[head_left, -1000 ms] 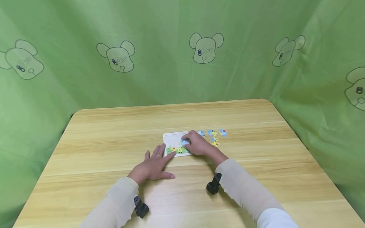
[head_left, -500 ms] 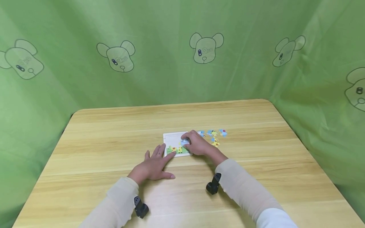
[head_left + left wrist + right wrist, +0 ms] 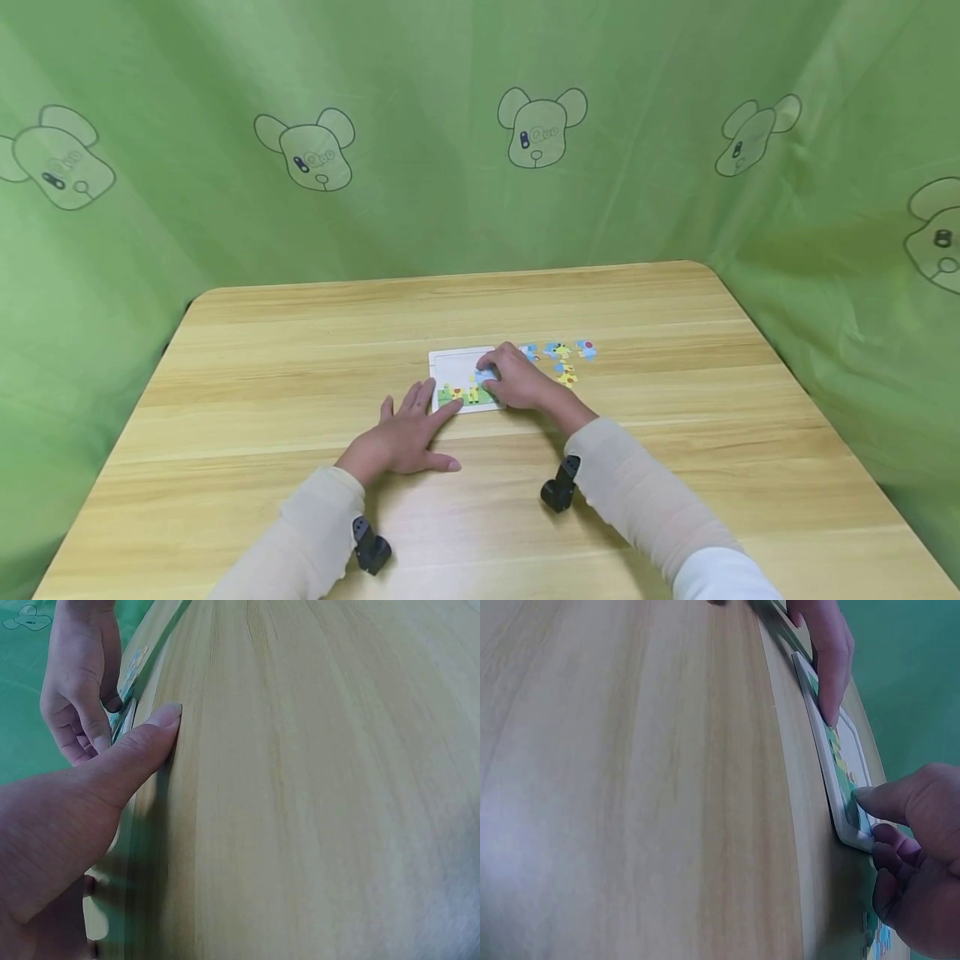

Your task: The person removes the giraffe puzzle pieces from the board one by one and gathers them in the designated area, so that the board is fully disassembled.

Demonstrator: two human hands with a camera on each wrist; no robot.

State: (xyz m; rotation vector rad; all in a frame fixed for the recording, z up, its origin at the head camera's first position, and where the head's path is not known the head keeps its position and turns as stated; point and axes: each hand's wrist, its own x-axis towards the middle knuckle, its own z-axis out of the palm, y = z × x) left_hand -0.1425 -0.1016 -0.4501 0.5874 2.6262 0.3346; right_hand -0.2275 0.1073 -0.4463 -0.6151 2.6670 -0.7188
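Observation:
A white puzzle tray (image 3: 453, 365) lies on the table, its lower row filled with green-and-yellow pieces (image 3: 452, 395). My left hand (image 3: 405, 437) is spread with straight fingers, resting against the tray's left side; its index fingertip touches the lower row. At the tray's right side my right hand (image 3: 521, 379) pinches a light blue puzzle piece (image 3: 483, 377) just above that row, between thumb and index finger. The right wrist view shows the thumb (image 3: 881, 801) down on the pieces and the other fingers curled by the tray's corner. My hand hides part of the blue piece.
Several loose puzzle pieces lie right of the tray: one blue with a red spot (image 3: 587, 349), one blue and yellow (image 3: 558, 350), one mostly yellow (image 3: 566, 375), one partly hidden (image 3: 530, 352). A green curtain (image 3: 420, 217) hangs behind the wooden table (image 3: 300, 350).
Both hands stay in nearly the same place. The right fingers shift very slightly over the blue puzzle piece; the tray and loose pieces have not moved.

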